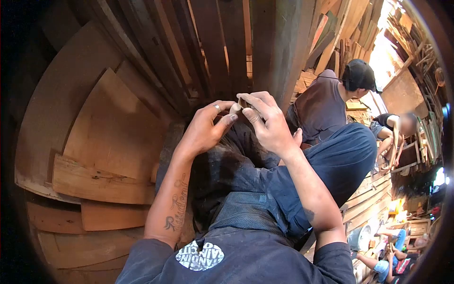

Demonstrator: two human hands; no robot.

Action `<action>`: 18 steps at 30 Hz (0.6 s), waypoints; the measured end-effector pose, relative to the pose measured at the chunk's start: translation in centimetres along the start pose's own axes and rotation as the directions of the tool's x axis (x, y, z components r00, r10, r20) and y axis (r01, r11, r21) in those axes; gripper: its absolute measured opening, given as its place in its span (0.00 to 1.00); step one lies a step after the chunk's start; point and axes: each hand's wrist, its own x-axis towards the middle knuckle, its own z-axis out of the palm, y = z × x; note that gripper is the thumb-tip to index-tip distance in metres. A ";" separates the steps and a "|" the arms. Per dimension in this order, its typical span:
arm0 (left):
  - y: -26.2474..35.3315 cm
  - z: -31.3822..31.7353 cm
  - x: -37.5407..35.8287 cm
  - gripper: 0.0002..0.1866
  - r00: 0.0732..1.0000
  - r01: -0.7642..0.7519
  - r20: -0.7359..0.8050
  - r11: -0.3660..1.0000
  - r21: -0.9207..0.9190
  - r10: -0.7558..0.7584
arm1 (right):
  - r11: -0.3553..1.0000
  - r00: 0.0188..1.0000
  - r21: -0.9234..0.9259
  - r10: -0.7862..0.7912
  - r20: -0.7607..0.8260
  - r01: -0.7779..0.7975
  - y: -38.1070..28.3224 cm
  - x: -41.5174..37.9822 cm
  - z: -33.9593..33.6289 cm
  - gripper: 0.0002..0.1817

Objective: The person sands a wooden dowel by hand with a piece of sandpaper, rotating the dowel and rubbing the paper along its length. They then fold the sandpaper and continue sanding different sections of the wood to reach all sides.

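Above my lap, my left hand (pixel 208 124) pinches a small pale rounded piece (pixel 235 108), wood-like in colour, between thumb and fingers. My right hand (pixel 270 120) is close against it, its fingers bent over a small thin brown piece (pixel 243 102) with a curved edge. The two pieces meet or overlap between my fingertips. Much of the brown piece is hidden under my right fingers, and I cannot tell its kind. A ring (pixel 217 108) is on a finger of my left hand.
Large wooden boards (pixel 111 132) lean at my left. Dark upright planks (pixel 217 47) stand close in front. A person in a cap (pixel 326 104) sits near my right knee; another person (pixel 390 132) bends over farther right. A bucket (pixel 360 238) and seated people are at lower right.
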 end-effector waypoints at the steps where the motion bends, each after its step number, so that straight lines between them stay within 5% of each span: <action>1: 0.1 0.0 0.1 0.17 0.999 0.049 0.003 0.998 -0.034 -0.049 | 1.000 1.000 0.012 -0.024 0.005 0.024 -0.2 0.1 -0.2 0.18; 7: 0.5 0.1 -0.1 0.17 0.998 -0.069 -0.004 0.996 0.055 0.069 | 0.999 1.000 -0.018 -0.029 -0.007 0.029 0.6 -0.2 0.2 0.19; 18: 0.9 0.0 0.0 0.18 0.999 -0.046 0.029 0.996 0.072 0.044 | 0.993 0.994 -0.051 -0.110 -0.014 0.109 -0.5 -0.3 0.0 0.20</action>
